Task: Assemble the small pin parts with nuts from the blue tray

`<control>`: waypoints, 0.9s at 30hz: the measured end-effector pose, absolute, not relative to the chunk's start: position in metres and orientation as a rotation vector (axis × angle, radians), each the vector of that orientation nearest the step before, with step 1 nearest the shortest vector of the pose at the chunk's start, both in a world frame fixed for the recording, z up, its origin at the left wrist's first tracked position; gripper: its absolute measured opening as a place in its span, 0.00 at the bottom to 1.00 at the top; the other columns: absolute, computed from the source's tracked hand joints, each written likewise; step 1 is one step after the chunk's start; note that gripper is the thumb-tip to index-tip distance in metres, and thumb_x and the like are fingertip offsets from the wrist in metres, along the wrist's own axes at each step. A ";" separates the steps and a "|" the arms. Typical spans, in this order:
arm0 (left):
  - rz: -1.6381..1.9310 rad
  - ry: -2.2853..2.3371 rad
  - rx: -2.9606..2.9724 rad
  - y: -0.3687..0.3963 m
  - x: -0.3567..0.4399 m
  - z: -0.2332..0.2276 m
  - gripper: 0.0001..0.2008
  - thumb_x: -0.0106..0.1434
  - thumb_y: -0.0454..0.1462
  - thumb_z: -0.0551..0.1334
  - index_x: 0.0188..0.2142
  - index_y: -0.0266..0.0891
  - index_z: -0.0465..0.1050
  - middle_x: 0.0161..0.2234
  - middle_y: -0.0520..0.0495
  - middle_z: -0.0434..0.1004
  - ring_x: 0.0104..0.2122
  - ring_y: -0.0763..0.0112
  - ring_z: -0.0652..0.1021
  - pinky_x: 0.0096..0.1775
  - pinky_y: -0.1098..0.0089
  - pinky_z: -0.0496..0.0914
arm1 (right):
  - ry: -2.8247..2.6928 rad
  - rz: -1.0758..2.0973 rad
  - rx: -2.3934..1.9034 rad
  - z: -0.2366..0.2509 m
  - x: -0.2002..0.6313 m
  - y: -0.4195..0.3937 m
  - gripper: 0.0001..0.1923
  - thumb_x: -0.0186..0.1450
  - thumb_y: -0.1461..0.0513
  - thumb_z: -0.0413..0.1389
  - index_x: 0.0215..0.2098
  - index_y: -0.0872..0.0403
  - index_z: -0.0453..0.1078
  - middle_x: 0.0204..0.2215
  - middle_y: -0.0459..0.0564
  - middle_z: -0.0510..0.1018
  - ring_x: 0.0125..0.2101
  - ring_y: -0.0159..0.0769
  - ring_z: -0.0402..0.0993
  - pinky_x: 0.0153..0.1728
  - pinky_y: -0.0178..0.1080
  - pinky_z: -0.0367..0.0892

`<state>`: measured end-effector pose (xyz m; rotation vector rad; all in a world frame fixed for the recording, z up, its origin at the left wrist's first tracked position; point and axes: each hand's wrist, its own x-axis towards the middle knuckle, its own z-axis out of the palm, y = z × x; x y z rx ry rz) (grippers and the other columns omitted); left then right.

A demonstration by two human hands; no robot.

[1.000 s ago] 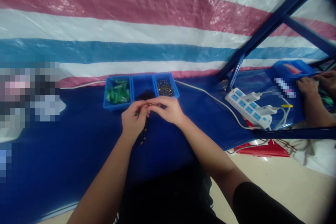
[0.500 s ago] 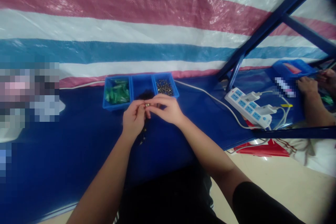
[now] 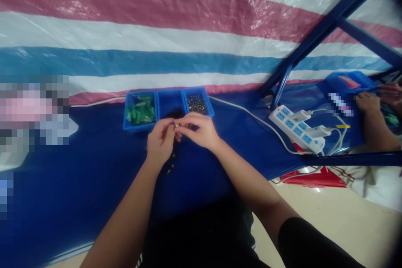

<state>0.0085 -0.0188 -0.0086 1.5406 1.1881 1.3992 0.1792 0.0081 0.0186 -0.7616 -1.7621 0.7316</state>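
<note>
Brass piece (image 3: 176,125) pinched between both hands' fingertips; axis unclear.

the small brass piece (image 3: 176,125) now shows plainly between the fingertips of the left hand (image 3: 161,142) and the right hand (image 3: 201,131); a second ago it was hidden under the closed fingers. both hands have crept a little up toward the blue tray (image 3: 169,106). off to the far right, a co-worker's farther hand (image 3: 389,92) has shifted slightly along the edge of the other bin.
</note>
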 end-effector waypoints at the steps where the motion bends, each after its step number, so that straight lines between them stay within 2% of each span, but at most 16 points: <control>1: 1.406 1.208 1.536 -0.019 0.008 -0.009 0.13 0.69 0.44 0.63 0.50 0.41 0.73 0.27 0.52 0.78 0.22 0.75 0.78 0.25 0.75 0.71 | -1.761 0.721 -0.776 0.019 0.180 0.009 0.10 0.66 0.57 0.64 0.43 0.54 0.80 0.32 0.49 0.80 0.32 0.30 0.75 0.29 0.33 0.73; 4: 1.442 1.298 1.556 -0.019 0.008 -0.012 0.13 0.65 0.42 0.67 0.48 0.41 0.74 0.30 0.51 0.79 0.23 0.76 0.78 0.27 0.75 0.74 | -1.784 0.716 -0.826 0.021 0.181 0.009 0.11 0.67 0.56 0.64 0.43 0.53 0.80 0.33 0.50 0.81 0.33 0.31 0.76 0.30 0.34 0.74; 7: 1.431 1.344 1.608 -0.019 0.007 -0.011 0.10 0.65 0.41 0.66 0.44 0.40 0.77 0.28 0.51 0.79 0.22 0.76 0.78 0.27 0.75 0.75 | -1.787 0.728 -0.825 0.022 0.180 0.008 0.10 0.66 0.56 0.64 0.42 0.53 0.80 0.36 0.51 0.81 0.34 0.31 0.77 0.29 0.34 0.74; 12: 1.433 1.383 1.590 -0.020 0.007 -0.004 0.11 0.67 0.41 0.64 0.47 0.41 0.78 0.28 0.51 0.79 0.23 0.76 0.78 0.27 0.75 0.74 | -1.729 0.735 -0.830 0.020 0.177 0.007 0.11 0.66 0.57 0.64 0.42 0.55 0.79 0.43 0.54 0.83 0.39 0.34 0.80 0.32 0.35 0.77; 17: 1.443 1.333 1.546 -0.021 0.008 -0.001 0.11 0.68 0.42 0.63 0.45 0.39 0.78 0.27 0.50 0.78 0.23 0.76 0.78 0.28 0.75 0.74 | -1.763 0.679 -0.939 0.017 0.179 0.009 0.12 0.66 0.55 0.64 0.43 0.56 0.80 0.38 0.53 0.84 0.34 0.32 0.79 0.34 0.35 0.77; 27: 1.385 1.370 1.597 -0.022 0.007 -0.006 0.12 0.67 0.43 0.64 0.45 0.39 0.79 0.27 0.51 0.79 0.24 0.75 0.79 0.31 0.74 0.75 | -1.876 0.577 -0.845 0.016 0.183 0.014 0.08 0.69 0.60 0.61 0.43 0.53 0.81 0.39 0.52 0.81 0.38 0.33 0.77 0.41 0.40 0.78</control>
